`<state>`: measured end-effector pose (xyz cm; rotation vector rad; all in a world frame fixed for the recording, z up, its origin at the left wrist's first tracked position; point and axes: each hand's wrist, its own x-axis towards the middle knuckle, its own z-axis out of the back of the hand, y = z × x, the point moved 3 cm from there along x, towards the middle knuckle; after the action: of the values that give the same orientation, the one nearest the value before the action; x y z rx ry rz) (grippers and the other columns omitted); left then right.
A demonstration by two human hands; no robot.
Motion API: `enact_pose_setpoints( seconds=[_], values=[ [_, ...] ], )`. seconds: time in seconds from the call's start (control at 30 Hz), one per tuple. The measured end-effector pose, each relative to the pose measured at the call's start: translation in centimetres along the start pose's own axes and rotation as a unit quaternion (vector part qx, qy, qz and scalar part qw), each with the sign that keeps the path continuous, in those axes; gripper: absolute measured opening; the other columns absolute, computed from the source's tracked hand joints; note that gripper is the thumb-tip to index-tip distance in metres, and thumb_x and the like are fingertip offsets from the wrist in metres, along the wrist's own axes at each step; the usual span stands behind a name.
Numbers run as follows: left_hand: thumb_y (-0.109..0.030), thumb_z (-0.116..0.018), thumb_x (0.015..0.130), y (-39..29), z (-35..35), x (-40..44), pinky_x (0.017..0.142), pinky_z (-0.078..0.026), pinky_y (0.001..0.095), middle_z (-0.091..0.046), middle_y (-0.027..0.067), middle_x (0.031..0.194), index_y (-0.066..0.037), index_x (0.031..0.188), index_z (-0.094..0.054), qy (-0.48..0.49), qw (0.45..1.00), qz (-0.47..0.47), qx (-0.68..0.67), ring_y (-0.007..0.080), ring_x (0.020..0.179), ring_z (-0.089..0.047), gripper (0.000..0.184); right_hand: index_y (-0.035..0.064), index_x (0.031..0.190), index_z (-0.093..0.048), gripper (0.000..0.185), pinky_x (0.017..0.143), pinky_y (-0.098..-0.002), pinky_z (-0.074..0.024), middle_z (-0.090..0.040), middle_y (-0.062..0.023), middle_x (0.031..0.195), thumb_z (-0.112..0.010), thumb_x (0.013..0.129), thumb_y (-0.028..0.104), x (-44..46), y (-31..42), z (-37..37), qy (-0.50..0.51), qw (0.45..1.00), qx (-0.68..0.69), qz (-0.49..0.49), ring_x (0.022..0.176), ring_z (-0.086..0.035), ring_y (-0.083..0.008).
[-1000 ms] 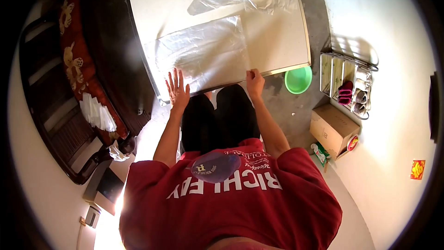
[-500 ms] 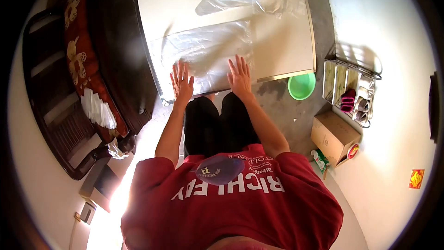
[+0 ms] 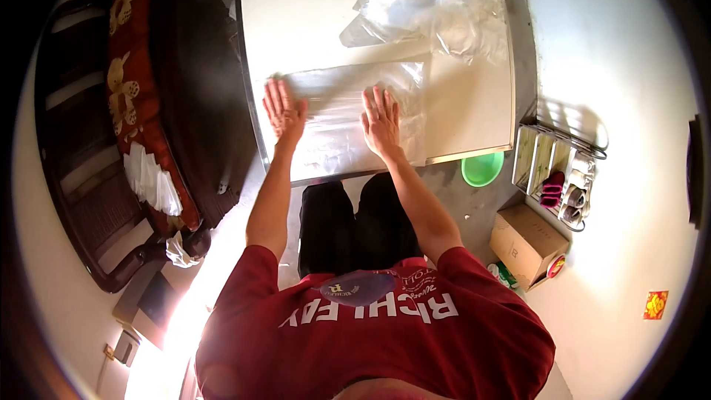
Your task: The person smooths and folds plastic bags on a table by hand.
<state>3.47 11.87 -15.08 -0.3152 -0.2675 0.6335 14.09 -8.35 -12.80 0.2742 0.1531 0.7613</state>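
A clear plastic bag [image 3: 337, 130] lies flat near the front edge of the white table [image 3: 296, 15]. My left hand [image 3: 284, 112] is at the bag's left edge, palm down with its fingers stretched out. Across the bag's middle right rests my right hand [image 3: 381, 122], also flat, fingers extended and slightly apart. Neither hand grips anything. Farther back on the table sits a loose heap of crumpled clear plastic bags [image 3: 437, 11].
Below the table's right corner is a green basin [image 3: 482, 169] on the floor. A shoe rack [image 3: 559, 170] and a cardboard box [image 3: 527, 241] stand along the right wall. On the left is a dark wooden bench [image 3: 81, 152] with a red patterned cover and white papers [image 3: 152, 181].
Both hands have slid forward over the plastic bag, the left one out to its left edge. The bag looks flatter and smoother. The camera view has shifted a little.
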Motion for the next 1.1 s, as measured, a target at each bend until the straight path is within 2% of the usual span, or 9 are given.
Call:
enact_pose_setpoints(
  seconds=[0.07,0.2,0.23,0.33,0.53,0.67,0.87,1.03,1.1],
  values=[
    [-0.051,-0.044,0.085,1.6,0.4,0.6,0.107,-0.011,0.0487,-0.015,0.0207,0.143,0.003,0.137,-0.017,0.001,0.999,0.019,0.045,0.0357,0.133,-0.012,0.079,0.0158,0.137,-0.028,0.055,0.104,-0.0492,-0.021,-0.02,-0.0089,0.144,-0.049,0.087,0.025,-0.1,-0.9,0.3,0.021,0.999,0.037,0.003,0.131,-0.02,-0.0329],
    [-0.05,-0.041,0.087,2.6,1.5,0.8,0.107,-0.011,0.049,-0.014,0.0225,0.143,0.005,0.136,-0.018,0.045,0.998,0.005,0.048,0.0377,0.133,-0.01,0.077,0.0137,0.137,-0.028,0.055,0.104,-0.0493,-0.0212,-0.02,-0.0095,0.144,-0.049,0.087,0.025,-0.6,-2.1,0.7,0.039,0.999,0.009,0.004,0.131,-0.02,-0.0326],
    [-0.049,-0.04,0.088,2.5,1.4,0.6,0.107,-0.011,0.0493,-0.011,0.0222,0.144,0.003,0.137,-0.016,0.033,0.997,0.011,0.069,0.0374,0.134,-0.008,0.076,0.0149,0.138,-0.026,0.056,0.107,-0.0481,-0.0156,-0.015,-0.0091,0.146,-0.049,0.087,0.024,-0.4,-2.1,1.1,0.077,0.997,0.028,-0.01,0.133,-0.014,-0.0323],
    [-0.044,-0.039,0.09,0.6,2.0,-0.2,0.107,-0.009,0.0504,-0.004,0.0187,0.146,0.0,0.139,-0.013,0.039,0.996,0.007,0.079,0.0357,0.135,-0.004,0.071,0.0121,0.137,-0.027,0.056,0.106,-0.0465,-0.0191,-0.015,-0.0128,0.145,-0.051,0.086,0.019,-0.6,-2.3,2.6,0.034,0.996,0.083,-0.027,0.133,-0.016,-0.0334],
    [-0.024,-0.051,0.084,-7.8,2.2,-6.7,0.108,-0.01,0.0481,-0.009,0.0148,0.146,-0.002,0.139,-0.017,0.176,0.983,-0.044,-0.03,0.0329,0.135,-0.007,0.069,0.0044,0.124,-0.044,0.045,0.102,-0.0455,-0.0274,-0.033,-0.0215,0.135,-0.055,0.082,0.014,-4.8,-3.3,4.3,-0.042,0.99,0.129,-0.035,0.125,-0.031,-0.0374],
    [-0.018,-0.056,0.078,-11.1,0.9,-9.2,0.108,-0.013,0.0469,-0.016,0.0155,0.144,-0.002,0.134,-0.029,0.259,0.962,-0.063,-0.06,0.0328,0.134,-0.01,0.065,0.0013,0.112,-0.051,0.035,0.096,-0.0434,-0.0347,-0.047,-0.0225,0.121,-0.057,0.079,0.011,-6.5,-6.6,3.5,-0.065,0.971,0.199,-0.114,0.114,-0.042,-0.0389],
    [-0.014,-0.058,0.075,-14.5,0.0,-7.8,0.104,-0.018,0.0527,-0.031,0.0199,0.133,0.002,0.119,-0.045,0.157,0.987,0.008,0.007,0.0374,0.124,-0.026,0.048,-0.0005,0.101,-0.054,0.026,0.087,-0.0419,-0.0418,-0.055,-0.0219,0.106,-0.058,0.077,0.01,-6.1,-12.7,4.4,-0.056,0.965,0.208,-0.151,0.1,-0.051,-0.0387],
    [-0.012,-0.058,0.075,-20.4,-1.5,-4.6,0.102,-0.026,0.0486,-0.035,0.0203,0.131,0.0,0.116,-0.049,0.142,0.988,-0.003,-0.066,0.0371,0.122,-0.03,0.043,-0.0014,0.104,-0.054,0.029,0.085,-0.0395,-0.0435,-0.057,-0.0204,0.105,-0.058,0.078,0.012,-3.0,-18.0,3.4,-0.077,0.959,0.231,-0.144,0.097,-0.054,-0.0353],
    [-0.009,-0.057,0.077,-22.7,-2.9,-3.3,0.097,-0.035,0.0436,-0.039,0.0202,0.129,-0.001,0.115,-0.049,0.123,0.985,-0.026,-0.121,0.0371,0.118,-0.037,0.04,-0.0009,0.11,-0.053,0.032,0.083,-0.0367,-0.0445,-0.057,-0.0175,0.108,-0.057,0.082,0.014,-1.4,-19.9,3.9,-0.019,0.926,0.307,-0.218,0.098,-0.056,-0.03]
  ],
)
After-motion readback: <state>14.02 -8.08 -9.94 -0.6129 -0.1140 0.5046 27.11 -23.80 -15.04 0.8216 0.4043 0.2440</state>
